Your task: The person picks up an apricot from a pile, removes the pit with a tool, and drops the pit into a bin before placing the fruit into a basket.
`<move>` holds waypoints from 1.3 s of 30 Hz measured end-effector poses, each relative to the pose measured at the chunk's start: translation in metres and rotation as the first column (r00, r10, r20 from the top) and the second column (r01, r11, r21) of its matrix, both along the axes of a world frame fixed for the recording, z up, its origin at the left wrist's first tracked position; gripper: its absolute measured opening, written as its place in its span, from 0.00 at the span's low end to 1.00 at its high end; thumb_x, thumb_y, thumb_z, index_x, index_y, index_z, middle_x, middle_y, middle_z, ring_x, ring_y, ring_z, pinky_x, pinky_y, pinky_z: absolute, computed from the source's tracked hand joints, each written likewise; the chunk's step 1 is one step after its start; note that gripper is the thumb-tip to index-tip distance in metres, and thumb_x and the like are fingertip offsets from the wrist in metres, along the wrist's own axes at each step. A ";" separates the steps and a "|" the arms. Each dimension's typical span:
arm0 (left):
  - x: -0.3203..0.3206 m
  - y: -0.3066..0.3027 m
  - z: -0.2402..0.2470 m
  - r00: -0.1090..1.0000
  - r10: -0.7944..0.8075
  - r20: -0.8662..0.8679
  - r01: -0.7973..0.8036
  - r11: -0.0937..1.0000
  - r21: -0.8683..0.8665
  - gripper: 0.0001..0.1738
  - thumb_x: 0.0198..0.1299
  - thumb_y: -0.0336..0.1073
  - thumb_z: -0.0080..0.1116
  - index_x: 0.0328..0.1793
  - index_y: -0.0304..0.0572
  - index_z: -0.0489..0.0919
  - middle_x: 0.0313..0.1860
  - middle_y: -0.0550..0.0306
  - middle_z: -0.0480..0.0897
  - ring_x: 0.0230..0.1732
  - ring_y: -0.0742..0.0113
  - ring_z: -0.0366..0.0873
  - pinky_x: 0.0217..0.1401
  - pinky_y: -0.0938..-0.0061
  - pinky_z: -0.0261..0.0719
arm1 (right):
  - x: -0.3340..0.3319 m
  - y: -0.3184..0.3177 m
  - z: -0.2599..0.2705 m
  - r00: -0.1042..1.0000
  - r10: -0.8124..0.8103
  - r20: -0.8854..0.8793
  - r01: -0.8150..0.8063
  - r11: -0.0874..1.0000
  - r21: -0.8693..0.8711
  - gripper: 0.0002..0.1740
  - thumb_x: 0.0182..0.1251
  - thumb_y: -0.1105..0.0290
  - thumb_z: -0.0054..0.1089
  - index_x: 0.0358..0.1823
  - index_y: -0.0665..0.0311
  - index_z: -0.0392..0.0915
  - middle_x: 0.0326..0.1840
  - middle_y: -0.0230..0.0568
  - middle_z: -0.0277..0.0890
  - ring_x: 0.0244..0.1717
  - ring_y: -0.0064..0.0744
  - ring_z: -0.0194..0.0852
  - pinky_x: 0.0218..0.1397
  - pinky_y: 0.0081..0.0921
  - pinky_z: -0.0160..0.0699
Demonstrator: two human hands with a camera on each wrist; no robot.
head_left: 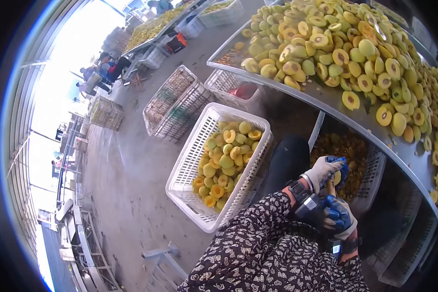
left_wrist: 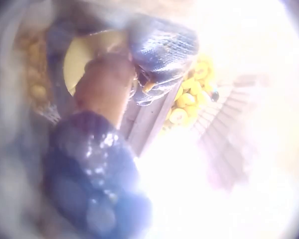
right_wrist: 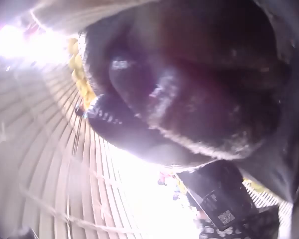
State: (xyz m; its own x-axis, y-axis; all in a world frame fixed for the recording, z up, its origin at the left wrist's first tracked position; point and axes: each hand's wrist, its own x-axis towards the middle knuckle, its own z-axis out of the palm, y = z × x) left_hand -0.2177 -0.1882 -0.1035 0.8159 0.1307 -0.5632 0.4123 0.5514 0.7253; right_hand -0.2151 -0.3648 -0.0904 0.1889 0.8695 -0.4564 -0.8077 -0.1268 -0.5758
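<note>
In the head view my left hand (head_left: pixel 326 173), in a white and blue glove, grips a yellow-green fruit piece (head_left: pixel 337 179). Just below it, my right hand (head_left: pixel 339 216) is curled round a tool with a tan handle (head_left: pixel 330 188). From the left wrist, the tool's thick brown end (left_wrist: pixel 107 84) lies against the pale cut fruit (left_wrist: pixel 75 62), between my left hand's glove (left_wrist: pixel 162 55) and my right hand's glove (left_wrist: pixel 94 169). The right wrist view shows my right hand's curled dark fingers (right_wrist: pixel 189 94) close up; the tool is hidden there.
A metal table (head_left: pixel 297 88) heaped with halved fruit (head_left: pixel 340 57) stands at the upper right. Left of my leg is a white crate (head_left: pixel 180 187) of fruit halves. Under the table another crate (head_left: pixel 374 180) holds brownish scraps. More crates (head_left: pixel 177 104) and seated people (head_left: pixel 102 73) are farther back.
</note>
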 end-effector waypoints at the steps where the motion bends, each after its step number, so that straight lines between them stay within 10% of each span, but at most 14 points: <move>1: 0.002 -0.002 0.003 0.998 0.061 0.022 -0.059 0.995 -0.086 0.14 0.59 0.43 0.62 0.42 0.39 0.81 0.32 0.61 0.82 0.30 0.73 0.78 0.35 0.76 0.78 | 0.001 0.000 -0.004 0.935 0.000 0.356 -0.021 0.998 0.055 0.04 0.69 0.68 0.49 0.35 0.59 0.70 0.24 0.31 0.68 0.17 0.19 0.65 0.17 0.20 0.63; 3: 0.009 -0.009 0.001 0.993 0.109 0.039 -0.101 0.979 -0.175 0.15 0.60 0.43 0.62 0.43 0.40 0.81 0.32 0.61 0.82 0.31 0.72 0.78 0.36 0.75 0.78 | 0.004 -0.002 0.003 0.764 -0.015 0.644 -0.077 0.991 0.114 0.07 0.71 0.67 0.45 0.40 0.60 0.70 0.26 0.32 0.70 0.19 0.20 0.66 0.17 0.20 0.65; 4: 0.016 -0.010 -0.004 0.989 0.110 0.095 -0.085 0.967 -0.239 0.15 0.60 0.43 0.61 0.44 0.39 0.80 0.33 0.60 0.81 0.32 0.71 0.78 0.38 0.74 0.78 | 0.004 -0.005 -0.006 1.000 -0.013 -0.019 0.018 0.958 0.286 0.09 0.72 0.65 0.42 0.42 0.61 0.70 0.27 0.33 0.69 0.20 0.20 0.67 0.17 0.19 0.65; 5: 0.022 -0.014 -0.012 0.984 0.106 0.143 -0.057 0.949 -0.311 0.16 0.60 0.43 0.61 0.44 0.38 0.80 0.35 0.58 0.81 0.33 0.69 0.79 0.40 0.73 0.79 | 0.000 -0.010 -0.017 0.740 0.075 -0.668 0.219 0.913 0.344 0.12 0.73 0.63 0.40 0.43 0.63 0.69 0.27 0.33 0.69 0.21 0.21 0.68 0.16 0.18 0.65; 8: 0.030 -0.009 -0.022 0.954 0.199 0.225 -0.065 0.867 -0.493 0.19 0.64 0.49 0.54 0.48 0.39 0.76 0.40 0.54 0.80 0.42 0.60 0.79 0.46 0.64 0.80 | -0.005 -0.005 -0.012 0.633 0.054 -0.772 0.370 0.855 0.363 0.16 0.75 0.62 0.36 0.43 0.67 0.69 0.18 0.26 0.61 0.11 0.15 0.54 0.12 0.14 0.55; 14: 0.016 0.024 -0.005 0.854 0.445 0.269 -0.295 0.840 -0.455 0.28 0.65 0.58 0.46 0.48 0.39 0.77 0.43 0.50 0.81 0.46 0.55 0.79 0.52 0.58 0.78 | 0.020 -0.012 -0.024 0.981 -0.193 0.030 0.194 0.981 -0.030 0.17 0.71 0.60 0.45 0.43 0.69 0.72 0.20 0.33 0.68 0.14 0.23 0.64 0.17 0.20 0.64; 17: 0.004 0.040 0.009 0.863 0.402 0.306 -0.283 0.886 -0.367 0.23 0.67 0.50 0.47 0.53 0.37 0.76 0.45 0.50 0.81 0.48 0.55 0.79 0.55 0.59 0.77 | 0.018 -0.014 -0.051 0.660 0.336 0.672 0.167 0.807 -0.567 0.17 0.67 0.62 0.49 0.47 0.69 0.73 0.30 0.46 0.76 0.28 0.38 0.76 0.31 0.31 0.74; 18: -0.003 0.051 0.010 0.844 0.415 0.340 -0.339 0.904 -0.262 0.22 0.66 0.48 0.48 0.53 0.36 0.76 0.46 0.51 0.81 0.49 0.56 0.78 0.56 0.60 0.77 | 0.018 -0.014 -0.052 0.262 0.677 0.687 0.260 0.636 -0.726 0.19 0.64 0.63 0.50 0.52 0.69 0.72 0.37 0.53 0.79 0.38 0.47 0.80 0.41 0.37 0.77; 23: -0.091 0.131 0.033 0.849 0.141 0.510 -0.504 0.508 0.699 0.19 0.60 0.31 0.55 0.58 0.34 0.73 0.50 0.50 0.79 0.48 0.62 0.78 0.51 0.71 0.79 | 0.017 -0.009 -0.030 0.502 0.568 0.652 0.242 0.632 -0.736 0.20 0.63 0.62 0.49 0.49 0.72 0.72 0.45 0.62 0.75 0.48 0.56 0.74 0.52 0.42 0.71; 26: -0.134 0.175 0.060 0.934 0.358 0.011 -0.107 0.249 0.962 0.19 0.54 0.30 0.60 0.53 0.33 0.77 0.43 0.50 0.83 0.44 0.60 0.81 0.48 0.70 0.78 | 0.015 -0.013 -0.036 0.592 0.448 0.670 0.290 0.658 -0.695 0.22 0.63 0.59 0.50 0.48 0.73 0.72 0.45 0.62 0.75 0.48 0.57 0.74 0.51 0.42 0.71; 29: -0.105 0.161 0.093 0.883 0.464 -0.076 0.123 -0.072 0.990 0.16 0.54 0.33 0.61 0.48 0.33 0.79 0.35 0.51 0.85 0.36 0.65 0.81 0.43 0.70 0.77 | 0.015 -0.014 -0.019 0.526 0.417 0.741 0.338 0.696 -0.633 0.22 0.64 0.59 0.51 0.47 0.73 0.72 0.41 0.62 0.76 0.47 0.57 0.75 0.50 0.42 0.71; 33: 0.016 0.130 0.092 0.984 0.051 0.170 -0.177 0.180 0.968 0.17 0.54 0.29 0.61 0.51 0.32 0.79 0.39 0.53 0.85 0.39 0.69 0.81 0.47 0.77 0.76 | 0.022 -0.016 -0.013 0.694 0.338 0.636 0.245 0.720 -0.650 0.21 0.64 0.58 0.51 0.44 0.73 0.69 0.34 0.59 0.78 0.38 0.54 0.78 0.41 0.42 0.73; 35: 0.081 0.106 0.097 0.995 -0.104 -0.001 -0.021 -0.209 0.978 0.21 0.54 0.42 0.62 0.50 0.35 0.79 0.40 0.41 0.83 0.42 0.50 0.82 0.47 0.66 0.77 | 0.021 -0.019 -0.021 0.697 0.291 0.655 0.276 0.735 -0.620 0.21 0.65 0.58 0.51 0.44 0.73 0.69 0.31 0.57 0.78 0.33 0.51 0.78 0.37 0.40 0.73; 39: 0.166 0.070 0.087 0.935 -0.187 -0.301 0.216 -0.373 0.902 0.29 0.53 0.48 0.63 0.57 0.39 0.74 0.45 0.42 0.81 0.50 0.48 0.78 0.53 0.61 0.74 | 0.021 -0.022 -0.031 0.700 0.248 0.669 0.327 0.722 -0.609 0.20 0.65 0.59 0.50 0.45 0.73 0.68 0.29 0.53 0.79 0.29 0.45 0.79 0.34 0.37 0.73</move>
